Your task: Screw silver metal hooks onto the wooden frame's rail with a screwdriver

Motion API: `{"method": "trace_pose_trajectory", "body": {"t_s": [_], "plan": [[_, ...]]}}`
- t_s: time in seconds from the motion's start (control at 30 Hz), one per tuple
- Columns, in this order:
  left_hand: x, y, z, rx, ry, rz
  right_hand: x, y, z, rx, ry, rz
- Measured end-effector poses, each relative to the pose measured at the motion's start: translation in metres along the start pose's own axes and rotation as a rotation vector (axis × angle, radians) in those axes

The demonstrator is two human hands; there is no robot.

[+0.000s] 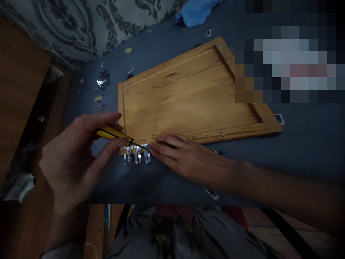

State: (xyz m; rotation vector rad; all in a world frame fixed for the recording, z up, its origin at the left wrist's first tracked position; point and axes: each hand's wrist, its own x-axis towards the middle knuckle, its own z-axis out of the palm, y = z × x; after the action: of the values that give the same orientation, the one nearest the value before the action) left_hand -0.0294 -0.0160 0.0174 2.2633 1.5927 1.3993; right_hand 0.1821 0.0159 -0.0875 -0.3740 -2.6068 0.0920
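Observation:
A wooden panel [188, 93] with a raised frame lies on a dark blue cloth. Three shiny metal hooks [137, 155] sit along its near left edge. My left hand [78, 151] is closed around a yellow-and-black screwdriver [113, 134], whose tip reaches the rightmost hook's mounting plate. My right hand [175, 153] lies on the panel's near edge with its fingers stretched out, the fingertips pressing by the rightmost hook where the screwdriver tip meets it.
Small metal fittings and screws [101, 84] lie scattered on the cloth left of the panel. A blue rag [195, 12] rests at the far edge. A brown wooden surface [18, 82] stands at the left. Patterned grey fabric hangs behind.

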Motion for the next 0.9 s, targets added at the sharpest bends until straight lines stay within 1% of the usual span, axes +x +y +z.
{"method": "trace_pose_trajectory", "body": {"t_s": [0.1, 0.17, 0.33, 0.47, 0.6, 0.67, 0.83, 0.9], "plan": [[-0.001, -0.004, -0.006, 0.069, -0.149, 0.147, 0.0, 0.0, 0.0, 0.002, 0.014, 0.014], [0.0, -0.006, -0.007, 0.066, -0.189, 0.206, 0.0, 0.0, 0.0, -0.002, 0.004, 0.016], [0.005, -0.005, -0.007, 0.043, -0.199, 0.202, 0.0, 0.0, 0.0, -0.021, 0.011, 0.005], [0.011, -0.007, -0.008, 0.001, -0.279, 0.193, -0.001, -0.001, 0.0, -0.019, -0.016, 0.012], [0.014, -0.011, -0.007, -0.113, -0.275, 0.189, -0.001, -0.001, -0.001, -0.003, -0.031, 0.013], [0.014, -0.011, -0.006, -0.13, -0.252, 0.184, 0.0, -0.001, -0.002, 0.002, -0.03, 0.013], [0.007, -0.011, -0.003, 0.004, -0.189, 0.222, 0.0, -0.002, -0.003, 0.004, -0.044, 0.021], [0.005, -0.012, -0.003, 0.029, -0.168, 0.214, -0.001, -0.001, -0.003, 0.006, -0.038, 0.016]]}}
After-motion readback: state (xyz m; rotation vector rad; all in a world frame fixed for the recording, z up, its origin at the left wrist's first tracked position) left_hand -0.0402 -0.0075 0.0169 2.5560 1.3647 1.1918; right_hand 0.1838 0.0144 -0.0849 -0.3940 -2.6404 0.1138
